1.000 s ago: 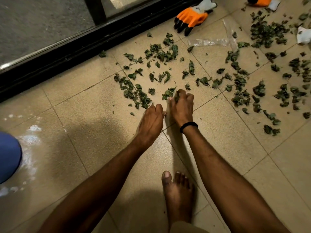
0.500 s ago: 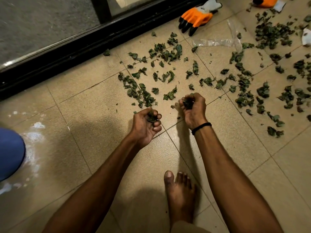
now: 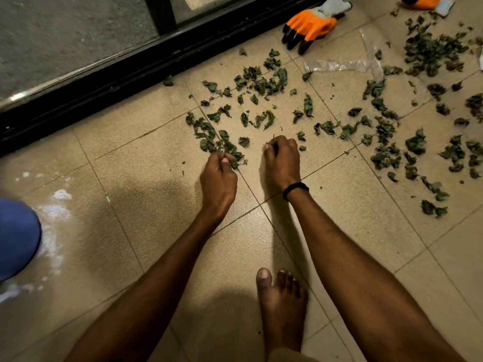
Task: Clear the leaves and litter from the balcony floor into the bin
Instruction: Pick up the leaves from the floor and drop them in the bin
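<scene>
Picking leaves (image 3: 261, 83) off the tiled floor (image 3: 130, 178).
The left hand (image 3: 218, 178) pinches leaves at the near edge of the mess; the right hand (image 3: 283, 162) curls round a few, just right of it.

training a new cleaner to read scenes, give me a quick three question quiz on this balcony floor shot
1. True or false: the orange glove near the door track is worn on the right hand.
2. Which wrist bears the black band? A) left B) right C) neither
3. Fill in: the left hand pinches ___ at the near edge of the scatter.

Key: 1 false, it lies flat on the tiled floor, on no hand; 2 B; 3 leaves.
</scene>
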A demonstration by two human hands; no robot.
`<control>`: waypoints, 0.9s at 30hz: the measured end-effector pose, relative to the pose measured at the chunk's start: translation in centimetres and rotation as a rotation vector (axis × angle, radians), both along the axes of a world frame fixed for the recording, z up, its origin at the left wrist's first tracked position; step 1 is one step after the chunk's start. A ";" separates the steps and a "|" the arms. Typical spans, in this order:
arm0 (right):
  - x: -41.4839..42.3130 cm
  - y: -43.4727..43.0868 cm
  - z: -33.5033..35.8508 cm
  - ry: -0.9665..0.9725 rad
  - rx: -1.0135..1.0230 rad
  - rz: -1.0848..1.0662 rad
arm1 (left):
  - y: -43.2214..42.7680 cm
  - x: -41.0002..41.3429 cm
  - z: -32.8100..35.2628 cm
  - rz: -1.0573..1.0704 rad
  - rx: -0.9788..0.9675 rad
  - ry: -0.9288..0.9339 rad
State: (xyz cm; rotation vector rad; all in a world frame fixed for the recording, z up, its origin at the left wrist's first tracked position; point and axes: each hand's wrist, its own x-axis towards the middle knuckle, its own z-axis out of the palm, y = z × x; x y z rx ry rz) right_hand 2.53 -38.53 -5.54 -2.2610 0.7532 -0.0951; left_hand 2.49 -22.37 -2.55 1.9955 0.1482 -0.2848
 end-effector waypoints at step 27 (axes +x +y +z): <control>-4.8 0.0 0.5 0.020 0.017 0.039 | -0.9 3.1 -1.7 0.079 -0.350 0.226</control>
